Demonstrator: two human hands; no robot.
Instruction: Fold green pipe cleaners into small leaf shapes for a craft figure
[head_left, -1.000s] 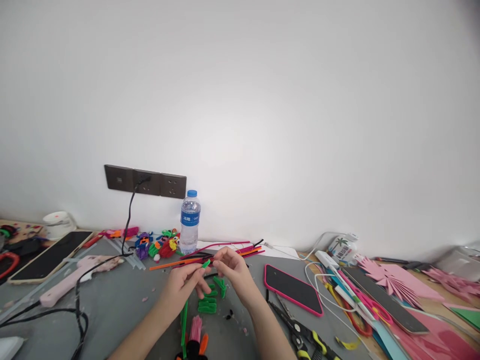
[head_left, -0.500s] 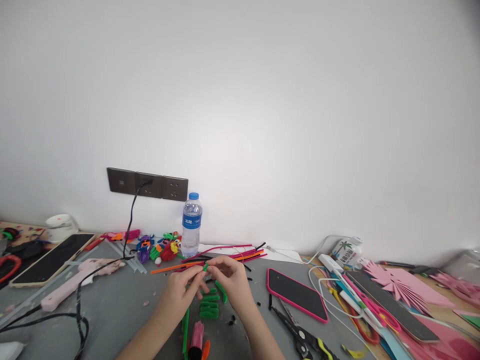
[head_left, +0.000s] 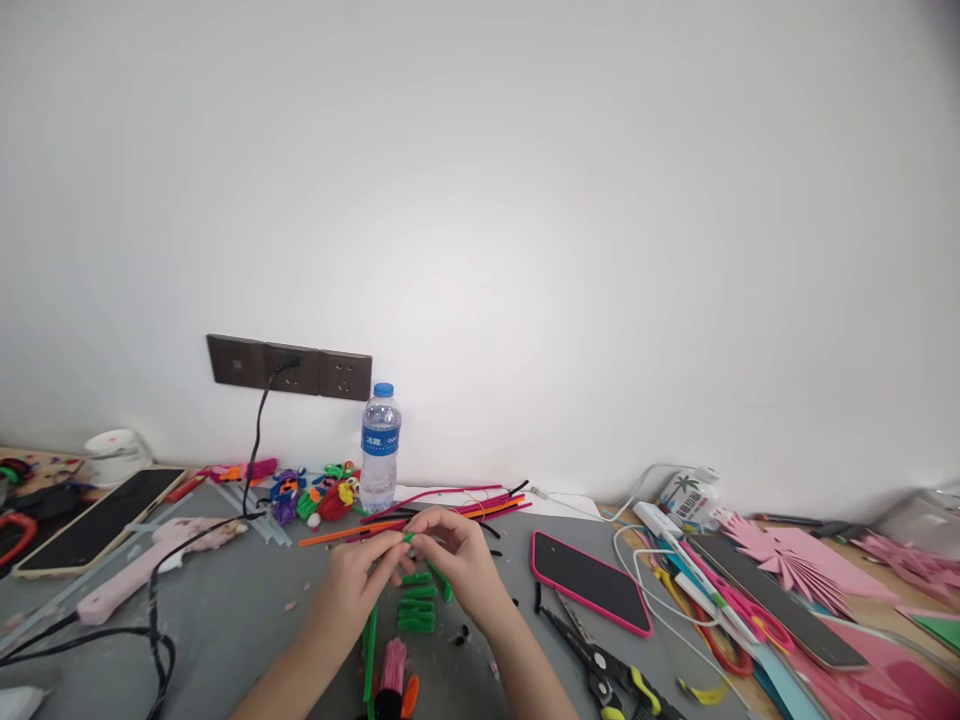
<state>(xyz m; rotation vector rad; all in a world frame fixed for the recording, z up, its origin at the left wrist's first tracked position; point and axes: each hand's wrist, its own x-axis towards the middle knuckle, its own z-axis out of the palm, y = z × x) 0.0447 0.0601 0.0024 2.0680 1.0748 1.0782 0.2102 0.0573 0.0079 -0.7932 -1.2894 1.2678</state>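
Observation:
Fingertips of my left hand (head_left: 366, 572) and my right hand (head_left: 454, 556) meet above the grey work surface, both pinching a small green pipe cleaner piece (head_left: 409, 537). Most of that piece is hidden by the fingers. Just below them lie several folded green pipe cleaner pieces (head_left: 417, 612) in a column, and another green strip slants under my right hand. A long green pipe cleaner (head_left: 370, 655) runs toward me beside a pink-and-black bundle (head_left: 391, 680) and an orange piece (head_left: 410, 694). Behind my hands, orange, pink and black pipe cleaners (head_left: 495, 508) are spread out.
A water bottle (head_left: 380, 455) stands by the wall, next to small fuzzy figures (head_left: 330, 492). On the left are a pink glue gun (head_left: 142, 565) with its cord and a phone (head_left: 105, 520). Rightward lie a pink-cased phone (head_left: 589, 582), black-and-yellow scissors (head_left: 600, 668) and pink paper (head_left: 832, 565).
The whole view has shifted slightly, so things on the table sit a little further left. My hands keep their pinch on the green piece, with only a slight shift of the fingers.

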